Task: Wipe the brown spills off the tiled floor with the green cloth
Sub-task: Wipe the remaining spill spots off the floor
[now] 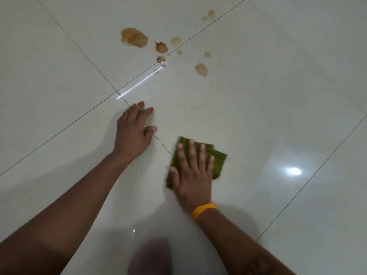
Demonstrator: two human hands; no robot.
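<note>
A folded green cloth (217, 158) lies flat on the white tiled floor (258, 116), and my right hand (193, 173) presses down on it with the fingers spread. My left hand (132, 129) rests palm-down on the floor to the left of the cloth, fingers apart, holding nothing. Well beyond both hands are the brown spills: a large patch (134, 37), a darker splat (161, 47), a smaller one (161, 60), a blot (201, 69) and several pale drops (176, 40) toward the upper right.
Dark grout lines (79, 116) cross the glossy tiles. A bright light streak (139, 83) and a round glare spot (295, 171) reflect off the floor. A yellow band (202, 210) circles my right wrist. A blurred dark shape (151, 257) sits at the bottom edge.
</note>
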